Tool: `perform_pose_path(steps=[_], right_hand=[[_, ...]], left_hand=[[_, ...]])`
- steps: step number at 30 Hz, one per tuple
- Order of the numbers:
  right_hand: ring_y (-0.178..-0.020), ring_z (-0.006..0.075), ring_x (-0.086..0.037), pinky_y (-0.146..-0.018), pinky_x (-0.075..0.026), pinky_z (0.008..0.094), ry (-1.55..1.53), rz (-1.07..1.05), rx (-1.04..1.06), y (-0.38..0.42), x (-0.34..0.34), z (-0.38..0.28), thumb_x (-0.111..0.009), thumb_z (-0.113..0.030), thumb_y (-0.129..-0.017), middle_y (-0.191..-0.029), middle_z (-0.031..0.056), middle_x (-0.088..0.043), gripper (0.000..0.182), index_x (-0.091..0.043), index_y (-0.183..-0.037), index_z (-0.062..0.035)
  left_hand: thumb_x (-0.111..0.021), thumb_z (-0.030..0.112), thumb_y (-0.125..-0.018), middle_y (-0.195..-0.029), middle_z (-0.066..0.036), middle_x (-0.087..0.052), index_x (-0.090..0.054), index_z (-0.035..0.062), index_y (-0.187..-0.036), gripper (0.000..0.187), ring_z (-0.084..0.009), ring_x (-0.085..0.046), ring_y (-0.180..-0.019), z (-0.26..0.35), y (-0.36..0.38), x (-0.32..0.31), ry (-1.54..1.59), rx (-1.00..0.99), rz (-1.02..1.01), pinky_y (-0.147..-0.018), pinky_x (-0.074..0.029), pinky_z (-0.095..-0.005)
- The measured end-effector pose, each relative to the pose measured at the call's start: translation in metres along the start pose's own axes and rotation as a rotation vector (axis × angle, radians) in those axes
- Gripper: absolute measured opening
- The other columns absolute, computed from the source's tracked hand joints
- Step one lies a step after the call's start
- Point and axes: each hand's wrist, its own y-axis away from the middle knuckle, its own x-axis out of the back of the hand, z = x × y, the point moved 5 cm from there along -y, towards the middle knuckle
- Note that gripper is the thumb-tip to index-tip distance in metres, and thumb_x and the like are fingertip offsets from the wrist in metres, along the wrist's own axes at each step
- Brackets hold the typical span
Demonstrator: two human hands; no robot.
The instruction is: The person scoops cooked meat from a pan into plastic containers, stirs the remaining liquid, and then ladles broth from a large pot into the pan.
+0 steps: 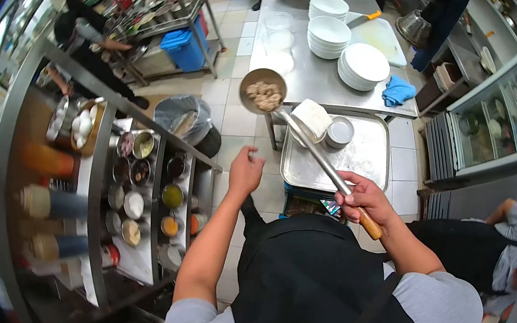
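Observation:
My right hand (pixel 365 196) is wrapped round the long metal handle of a ladle (pixel 316 150), just above its wooden end. The ladle's bowl, at the upper middle, holds pale brown chunks of food (pixel 264 95). Below and right of the bowl, a white block-like item (pixel 310 120) and a small round metal container (pixel 339 132) sit on a metal tray (pixel 363 164); the handle passes over the tray. My left hand (pixel 247 171) is raised over the tiled floor, left of the tray, its fingers partly curled and apart, with nothing in them.
Stacked white bowls (pixel 329 34), plates (pixel 363 66) and a blue cloth (pixel 398 91) lie on the steel table (pixel 300 77). A lined bin (pixel 184 116) stands left. Ingredient shelves (pixel 97 202) are at far left. A co-worker (pixel 492 248) is at lower right; others are at upper left.

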Motion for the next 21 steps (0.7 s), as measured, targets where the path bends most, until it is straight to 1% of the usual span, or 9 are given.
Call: perform_pose_path(steps=[4, 5, 7, 10, 11, 12, 15, 17, 21], right_hand=[[-0.054, 0.0143, -0.059, -0.048, -0.050, 0.0288, 0.003, 0.189, 0.140, -0.036, -0.008, -0.002, -0.063, 0.005, -0.091, -0.096, 0.0157, -0.068, 0.071, -0.039, -0.157, -0.0026], [-0.055, 0.0142, -0.059, -0.048, -0.050, 0.0287, -0.006, 0.221, 0.174, -0.050, -0.011, 0.000, -0.063, 0.005, -0.091, -0.097, 0.0147, -0.068, 0.071, -0.038, -0.156, -0.0023], [-0.055, 0.0144, -0.059, -0.048, -0.049, 0.0279, 0.016, 0.265, 0.248, -0.080, -0.018, 0.003, -0.064, 0.004, -0.091, -0.098, 0.0155, -0.068, 0.069, -0.041, -0.155, -0.0029], [-0.056, 0.0143, -0.059, -0.048, -0.048, 0.0269, 0.037, 0.343, 0.311, -0.120, -0.032, 0.006, -0.065, 0.003, -0.091, -0.098, 0.0143, -0.067, 0.068, -0.042, -0.155, -0.0024], [-0.057, 0.0139, -0.059, -0.049, -0.049, 0.0273, 0.089, 0.394, 0.328, -0.133, -0.036, 0.006, -0.065, 0.004, -0.092, -0.097, 0.0127, -0.067, 0.070, -0.040, -0.156, -0.0019], [-0.058, 0.0135, -0.059, -0.050, -0.049, 0.0278, 0.141, 0.446, 0.340, -0.146, -0.040, 0.008, -0.065, 0.004, -0.092, -0.096, 0.0111, -0.067, 0.072, -0.037, -0.158, -0.0014], [-0.058, 0.0137, -0.059, -0.050, -0.048, 0.0279, 0.148, 0.495, 0.362, -0.177, -0.042, 0.012, -0.065, 0.004, -0.092, -0.095, 0.0108, -0.067, 0.071, -0.039, -0.157, -0.0010], [-0.057, 0.0143, -0.058, -0.049, -0.047, 0.0285, 0.082, 0.519, 0.364, -0.189, -0.042, 0.016, -0.064, 0.004, -0.091, -0.096, 0.0120, -0.066, 0.071, -0.038, -0.157, -0.0009], [-0.056, 0.0143, -0.058, -0.048, -0.046, 0.0291, 0.091, 0.573, 0.409, -0.207, -0.048, 0.026, -0.065, 0.004, -0.091, -0.096, 0.0123, -0.066, 0.073, -0.036, -0.158, 0.0003]], left_hand=[[-0.074, 0.027, -0.089, -0.115, -0.024, -0.068, -0.048, 0.0101, -0.150, 0.069, -0.0419, -0.067, -0.107, -0.006, -0.132, -0.030, -0.169, -0.223, -0.013, -0.092, -0.054, -0.0510], [-0.074, 0.027, -0.089, -0.115, -0.024, -0.068, -0.048, 0.0101, -0.150, 0.069, -0.0419, -0.067, -0.107, 0.003, -0.154, -0.031, -0.163, -0.247, -0.036, -0.092, -0.054, -0.0510], [-0.072, 0.027, -0.091, -0.124, -0.027, -0.064, -0.041, 0.0144, -0.158, 0.075, -0.0441, -0.065, -0.112, 0.015, -0.192, -0.032, -0.321, -0.139, -0.079, -0.097, -0.054, -0.0519], [-0.070, 0.027, -0.093, -0.126, -0.028, -0.060, -0.034, 0.0192, -0.163, 0.079, -0.0447, -0.064, -0.116, 0.014, -0.238, -0.032, -0.423, -0.156, -0.211, -0.099, -0.054, -0.0523], [-0.068, 0.026, -0.095, -0.121, -0.025, -0.062, -0.048, 0.0186, -0.154, 0.063, -0.0427, -0.066, -0.113, 0.009, -0.249, -0.031, -0.439, -0.194, -0.190, -0.096, -0.055, -0.0516], [-0.068, 0.026, -0.095, -0.121, -0.025, -0.062, -0.048, 0.0186, -0.154, 0.063, -0.0427, -0.066, -0.113, 0.002, -0.259, -0.029, -0.433, -0.202, -0.205, -0.096, -0.055, -0.0516], [-0.064, 0.022, -0.098, -0.120, -0.022, -0.064, -0.064, 0.0149, -0.137, 0.040, -0.0400, -0.070, -0.104, -0.006, -0.281, -0.025, -0.472, -0.363, -0.226, -0.087, -0.059, -0.0493], [-0.066, 0.022, -0.098, -0.115, -0.018, -0.067, -0.074, 0.0115, -0.116, 0.022, -0.0386, -0.071, -0.099, -0.009, -0.284, -0.018, -0.350, -0.426, -0.143, -0.084, -0.059, -0.0492], [-0.069, 0.025, -0.096, -0.112, -0.015, -0.069, -0.076, 0.0127, -0.114, 0.022, -0.0370, -0.070, -0.098, -0.013, -0.278, -0.015, -0.267, -0.476, -0.139, -0.084, -0.057, -0.0472]])
